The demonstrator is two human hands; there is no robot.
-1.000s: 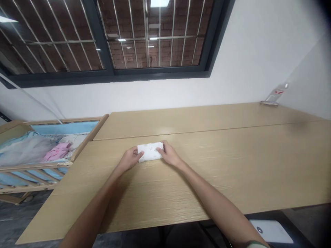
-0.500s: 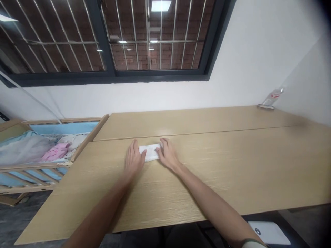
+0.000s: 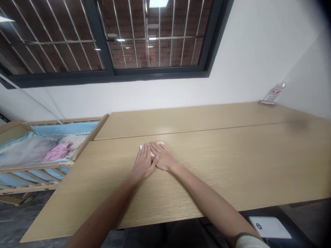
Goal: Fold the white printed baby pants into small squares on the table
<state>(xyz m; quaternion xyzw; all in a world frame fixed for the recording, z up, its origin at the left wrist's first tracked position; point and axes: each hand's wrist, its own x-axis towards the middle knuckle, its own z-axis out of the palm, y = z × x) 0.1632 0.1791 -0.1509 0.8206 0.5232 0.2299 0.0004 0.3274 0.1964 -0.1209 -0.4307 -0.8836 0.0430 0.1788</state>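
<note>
A small folded white cloth lies on the light wooden table, almost wholly covered by both hands. My left hand lies flat on it with fingers stretched out. My right hand lies flat beside the left, fingers together and pressed on the cloth. Only the cloth's far edge and left corner show.
A wooden baby cot with pink, grey and blue fabric stands left of the table. A clear bottle lying on a stand sits at the far right corner by the wall. A white device lies below the table's near edge. A barred window is above.
Both hands moved from the cloth's two ends to its middle. They went from gripping its sides to lying flat on top, hiding most of it.
</note>
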